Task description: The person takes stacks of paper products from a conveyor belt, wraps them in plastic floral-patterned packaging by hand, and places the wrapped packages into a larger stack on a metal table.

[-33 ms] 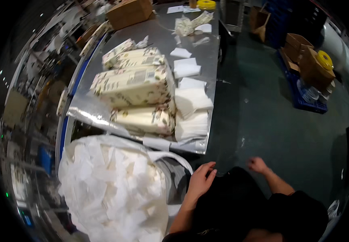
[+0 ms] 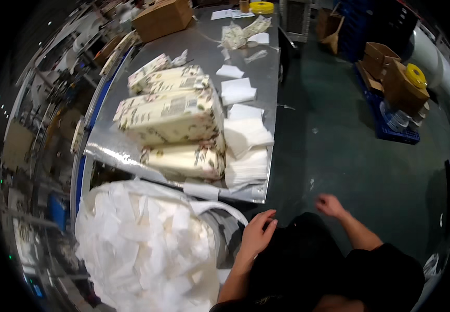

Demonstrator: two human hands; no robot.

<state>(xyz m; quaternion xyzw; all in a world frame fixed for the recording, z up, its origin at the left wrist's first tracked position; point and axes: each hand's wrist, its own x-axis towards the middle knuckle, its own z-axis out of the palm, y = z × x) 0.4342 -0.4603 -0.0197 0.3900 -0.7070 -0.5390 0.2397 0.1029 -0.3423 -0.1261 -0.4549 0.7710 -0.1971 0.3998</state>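
Off the metal table's [image 2: 194, 44] near end, the sack [image 2: 85, 221] of white scraps [image 2: 142, 244] is cut off below, its mouth upward, its long axis unclear. By the table's near right corner, the left hand [image 2: 257, 233] is released; farther right, the right hand [image 2: 330, 205] is curled and blurred, so I cannot tell whether it grips anything.

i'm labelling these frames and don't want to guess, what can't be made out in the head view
All in the head view:
- Right hand: blur smears its fingers; can't tell whether it holds anything small.
- Left hand: its palm, hidden by the back of the hand.
- White sack: its base is cut off by the lower edge; its depths are covered by white scraps.
- Cardboard box: top cut off by the upper edge.
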